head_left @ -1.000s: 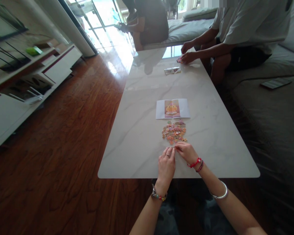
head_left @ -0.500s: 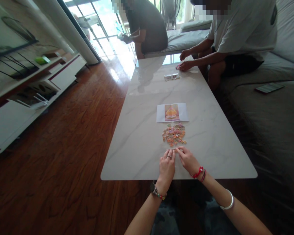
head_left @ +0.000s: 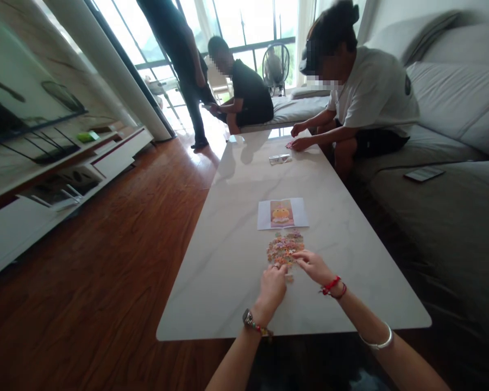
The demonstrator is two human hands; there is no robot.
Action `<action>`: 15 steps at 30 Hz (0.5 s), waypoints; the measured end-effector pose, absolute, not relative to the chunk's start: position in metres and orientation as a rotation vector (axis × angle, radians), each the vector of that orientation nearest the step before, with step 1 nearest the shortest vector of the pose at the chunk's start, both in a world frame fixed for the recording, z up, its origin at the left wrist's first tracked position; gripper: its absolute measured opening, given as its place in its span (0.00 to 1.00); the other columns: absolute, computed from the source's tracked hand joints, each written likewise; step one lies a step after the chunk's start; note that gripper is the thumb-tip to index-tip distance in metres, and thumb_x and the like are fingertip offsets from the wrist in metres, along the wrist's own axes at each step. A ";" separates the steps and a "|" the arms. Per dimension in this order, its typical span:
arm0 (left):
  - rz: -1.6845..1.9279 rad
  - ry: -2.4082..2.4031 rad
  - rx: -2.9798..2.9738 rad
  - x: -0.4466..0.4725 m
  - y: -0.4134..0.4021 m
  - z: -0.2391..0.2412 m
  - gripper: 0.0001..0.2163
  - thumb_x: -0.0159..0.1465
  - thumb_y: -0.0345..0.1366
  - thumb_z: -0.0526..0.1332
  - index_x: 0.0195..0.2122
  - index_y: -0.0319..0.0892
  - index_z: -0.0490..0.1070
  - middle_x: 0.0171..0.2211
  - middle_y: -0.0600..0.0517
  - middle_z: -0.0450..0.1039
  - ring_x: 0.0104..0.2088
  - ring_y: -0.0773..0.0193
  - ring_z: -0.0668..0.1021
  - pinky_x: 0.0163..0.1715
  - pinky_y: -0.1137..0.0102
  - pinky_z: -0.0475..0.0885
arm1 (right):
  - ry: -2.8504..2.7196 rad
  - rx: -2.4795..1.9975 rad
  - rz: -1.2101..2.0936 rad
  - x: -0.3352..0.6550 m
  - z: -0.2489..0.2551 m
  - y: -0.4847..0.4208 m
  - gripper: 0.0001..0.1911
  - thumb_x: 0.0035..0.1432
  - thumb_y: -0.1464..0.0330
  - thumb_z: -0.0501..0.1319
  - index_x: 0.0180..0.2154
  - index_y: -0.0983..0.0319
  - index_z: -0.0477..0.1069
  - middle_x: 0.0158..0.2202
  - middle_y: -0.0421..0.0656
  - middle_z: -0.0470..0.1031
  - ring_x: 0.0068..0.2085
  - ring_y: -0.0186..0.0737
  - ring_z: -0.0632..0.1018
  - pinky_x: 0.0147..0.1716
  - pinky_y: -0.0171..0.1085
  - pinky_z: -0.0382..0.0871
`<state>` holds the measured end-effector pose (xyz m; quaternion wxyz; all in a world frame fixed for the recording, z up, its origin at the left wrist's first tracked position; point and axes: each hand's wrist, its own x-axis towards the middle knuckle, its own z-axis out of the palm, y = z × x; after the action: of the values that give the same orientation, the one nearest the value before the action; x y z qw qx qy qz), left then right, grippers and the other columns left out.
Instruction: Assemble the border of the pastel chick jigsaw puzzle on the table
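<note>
A heap of small orange, pink and yellowish jigsaw puzzle pieces (head_left: pixel 280 247) lies on the white marble-look table (head_left: pixel 228 260). At its lower edge rests my left hand (head_left: pixel 272 285), fingers curled down and closed; whatever is under the fingertips is hidden. My right hand (head_left: pixel 312 266) reaches in from the right, fingers pinched together on a puzzle piece at the heap's edge. A few joined or adjacent pieces (head_left: pixel 289 278) sit just right of my left hand. Beyond the heap lies a creased picture sheet (head_left: pixel 283 213) showing a yellow figure.
Farther along the table is a small clear-and-white packet (head_left: pixel 280 159). A person in a white shirt (head_left: pixel 378 89) sits at right, hands over pink pieces. Another sits at the far end; a third stands by the windows. A phone (head_left: pixel 424 174) lies on the sofa.
My hands were together below the heap; now the right has moved forward onto the heap's edge and the left has shifted to its lower edge. The view has tilted up, showing a standing person.
</note>
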<state>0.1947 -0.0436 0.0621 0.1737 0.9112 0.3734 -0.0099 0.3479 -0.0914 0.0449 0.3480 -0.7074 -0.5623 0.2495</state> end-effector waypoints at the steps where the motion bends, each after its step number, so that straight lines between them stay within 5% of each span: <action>1: 0.010 1.065 2.539 0.200 -0.034 0.066 0.12 0.57 0.24 0.50 0.38 0.43 0.68 0.36 0.49 0.70 0.38 0.65 0.70 0.37 0.72 0.65 | -1.410 -1.873 0.653 0.359 0.048 -0.080 0.15 0.52 0.72 0.50 0.39 0.64 0.72 0.36 0.45 0.75 0.36 0.35 0.75 0.35 0.33 0.68; 3: 0.098 1.093 2.504 0.213 -0.011 0.072 0.14 0.55 0.22 0.50 0.39 0.41 0.67 0.37 0.49 0.69 0.38 0.66 0.70 0.38 0.73 0.64 | -1.374 -1.972 0.630 0.381 0.054 -0.055 0.16 0.52 0.72 0.49 0.38 0.64 0.73 0.33 0.43 0.76 0.31 0.34 0.75 0.30 0.31 0.68; 15: 0.106 1.282 2.395 0.259 0.086 0.051 0.12 0.55 0.26 0.53 0.38 0.42 0.71 0.36 0.48 0.72 0.36 0.67 0.73 0.37 0.74 0.66 | -1.736 -2.038 0.484 0.396 0.035 0.023 0.08 0.41 0.74 0.61 0.29 0.64 0.75 0.33 0.45 0.75 0.36 0.37 0.73 0.37 0.32 0.64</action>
<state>0.2590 0.0861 0.0514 0.2099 0.8613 0.4612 0.0382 0.3962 0.0231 0.0347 0.2090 -0.7325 -0.6241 0.1739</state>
